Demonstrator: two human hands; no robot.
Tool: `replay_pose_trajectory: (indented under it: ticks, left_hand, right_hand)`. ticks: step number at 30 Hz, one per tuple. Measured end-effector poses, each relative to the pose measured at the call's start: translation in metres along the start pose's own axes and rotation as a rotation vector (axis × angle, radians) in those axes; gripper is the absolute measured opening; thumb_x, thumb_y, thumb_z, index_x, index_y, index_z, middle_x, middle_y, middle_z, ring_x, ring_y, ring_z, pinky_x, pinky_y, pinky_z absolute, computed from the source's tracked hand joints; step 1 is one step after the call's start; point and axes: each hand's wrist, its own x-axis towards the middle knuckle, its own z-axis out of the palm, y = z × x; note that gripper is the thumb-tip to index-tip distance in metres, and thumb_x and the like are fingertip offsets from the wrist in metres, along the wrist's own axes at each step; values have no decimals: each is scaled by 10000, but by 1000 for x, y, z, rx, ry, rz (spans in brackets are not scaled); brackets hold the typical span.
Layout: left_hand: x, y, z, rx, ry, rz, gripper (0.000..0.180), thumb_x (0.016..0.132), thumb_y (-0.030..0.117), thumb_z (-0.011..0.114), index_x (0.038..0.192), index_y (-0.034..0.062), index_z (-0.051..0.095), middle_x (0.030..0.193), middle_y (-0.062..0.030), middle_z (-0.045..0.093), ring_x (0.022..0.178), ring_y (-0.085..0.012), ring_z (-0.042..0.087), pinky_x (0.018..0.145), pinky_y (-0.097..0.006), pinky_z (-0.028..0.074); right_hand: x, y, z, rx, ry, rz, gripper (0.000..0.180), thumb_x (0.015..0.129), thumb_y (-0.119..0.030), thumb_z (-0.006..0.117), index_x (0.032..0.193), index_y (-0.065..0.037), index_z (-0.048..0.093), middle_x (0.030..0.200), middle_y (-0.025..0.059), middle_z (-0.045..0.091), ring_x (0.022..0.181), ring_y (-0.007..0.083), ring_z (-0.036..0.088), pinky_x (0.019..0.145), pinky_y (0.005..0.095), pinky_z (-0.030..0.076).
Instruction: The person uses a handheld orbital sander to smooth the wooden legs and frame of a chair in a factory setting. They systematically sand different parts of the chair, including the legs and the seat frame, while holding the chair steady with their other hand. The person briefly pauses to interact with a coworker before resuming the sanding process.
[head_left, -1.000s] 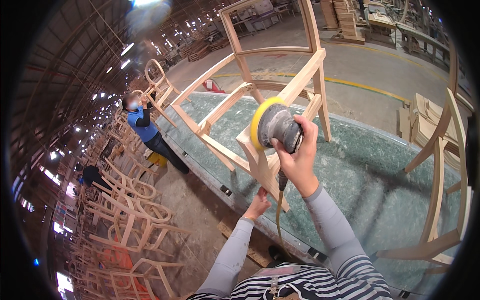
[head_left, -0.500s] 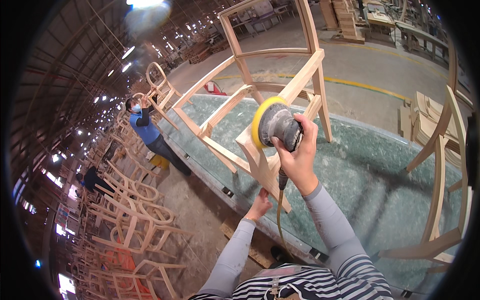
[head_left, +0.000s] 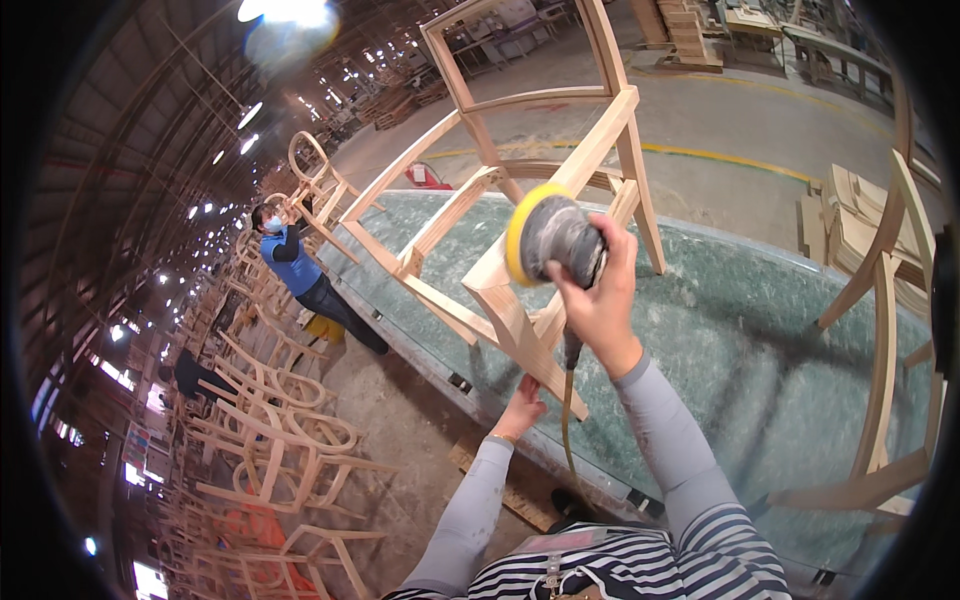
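Leftward, bare wooden chair frames stand near 1 blue-clad person. The left grip touches the front leg of a pale wooden chair frame on the green worktop; how closed, I cannot tell. The round grey sander with yellow pad, clasped in the right grip, has shifted slightly along the side rail, baring more front corner but blocking some rail. Farther right, another wooden chair stands.
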Motion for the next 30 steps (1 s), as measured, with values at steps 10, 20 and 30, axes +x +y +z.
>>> replay_pose_trajectory:
  ticks: [10,20,30]
  left_hand:
    - [-28,168,-1,172,573,414,380,971,201,565,1279,-14,507,1084,-120,638,961,-199,635,850,-340,525]
    - [3,271,80,712,503,602,500,787,11,743,1218,-49,497,1075,-100,626,909,-148,622,766,-276,514]
    - [14,295,52,662,496,453,211,897,150,635,975,-46,616,841,-84,677,764,-154,641,695,-285,505]
  right_hand:
    - [-7,83,-74,-208,271,364,677,711,-101,783,1313,-129,474,1154,165,475,1076,329,528,949,401,434]
    - [-88,83,-119,-120,202,602,679,726,-107,765,1331,-108,458,1189,164,459,1107,321,516,978,409,420]
    - [-102,86,-142,-57,217,635,672,707,-83,768,1313,-109,478,1182,150,469,1105,305,529,974,404,435]
